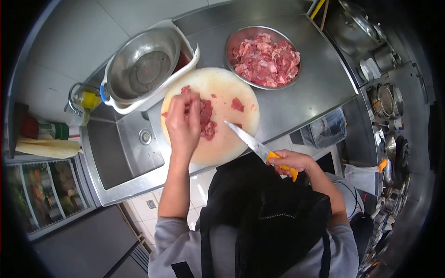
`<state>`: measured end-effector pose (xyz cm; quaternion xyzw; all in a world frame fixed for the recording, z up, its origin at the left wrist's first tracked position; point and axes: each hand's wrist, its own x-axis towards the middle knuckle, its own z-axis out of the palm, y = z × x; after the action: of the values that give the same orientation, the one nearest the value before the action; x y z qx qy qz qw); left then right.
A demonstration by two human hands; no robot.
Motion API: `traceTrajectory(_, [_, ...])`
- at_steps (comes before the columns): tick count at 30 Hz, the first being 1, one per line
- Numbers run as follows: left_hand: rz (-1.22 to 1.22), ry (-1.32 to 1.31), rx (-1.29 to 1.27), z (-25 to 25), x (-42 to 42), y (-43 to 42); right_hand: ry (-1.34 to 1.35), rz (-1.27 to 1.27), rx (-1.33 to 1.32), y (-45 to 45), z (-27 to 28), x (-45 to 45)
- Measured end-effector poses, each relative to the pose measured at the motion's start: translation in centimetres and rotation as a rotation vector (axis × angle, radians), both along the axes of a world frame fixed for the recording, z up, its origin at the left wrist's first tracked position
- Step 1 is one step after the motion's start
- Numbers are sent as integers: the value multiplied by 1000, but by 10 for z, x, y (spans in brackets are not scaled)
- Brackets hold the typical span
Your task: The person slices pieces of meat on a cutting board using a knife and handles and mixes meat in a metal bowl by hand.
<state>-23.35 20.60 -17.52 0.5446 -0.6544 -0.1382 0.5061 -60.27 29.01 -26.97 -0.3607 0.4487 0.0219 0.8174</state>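
The head view is showing the right hand [293, 161] nearest the body, its fingers closing around the orange handle of a long, pointed steel knife [251, 142]. The blade is slanting forward and leftward, its tip hovering over or meeting the round, pale cutting board [222, 148]; which, I cannot tell.

Farther forward, the left hand [182, 121] is hanging over the board's left half, fingertips bunching together; whether they are pinching anything I cannot tell. The dark red, uneven heap of cut meat [207, 121] is lying just right of those fingers and partly under them, its long axis running away from the body. The left hand is sitting nearer to it, while the knife tip is pointing in from its right. A small, flat red meat piece [237, 104] is lying apart, beyond the tip.

Farthest out, a round steel bowl [229, 48] is holding more meat.
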Motion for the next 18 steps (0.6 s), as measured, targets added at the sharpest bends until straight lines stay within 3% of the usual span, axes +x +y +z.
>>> traceTrajectory(4, [-138, -29, -185, 37, -40, -90, -36, 58, 16, -4, -3, -2])
traceTrajectory(6, [-251, 56, -93, 37, -80, -132, -54, 45, 5, -10, -4, -1])
traceTrajectory(9, [-440, -209, -155, 3, -127, -200, -71, 122, -80, -21, 0, 0])
traceTrajectory(11, [-453, -710, -23, -27, -149, -220, -50, 190, -191, -28, -4, -1])
traceTrajectory(14, [-378, -655, -18, -45, -157, -217, 29, 271, -226, -41, -5, 3])
traceTrajectory(16, [-427, -656, 205, -36, -138, -191, 104, 310, -276, -50, 14, 8])
traceTrajectory(18, [-558, -600, 639, -36, -108, -145, 182, 353, -332, -55, 18, 3])
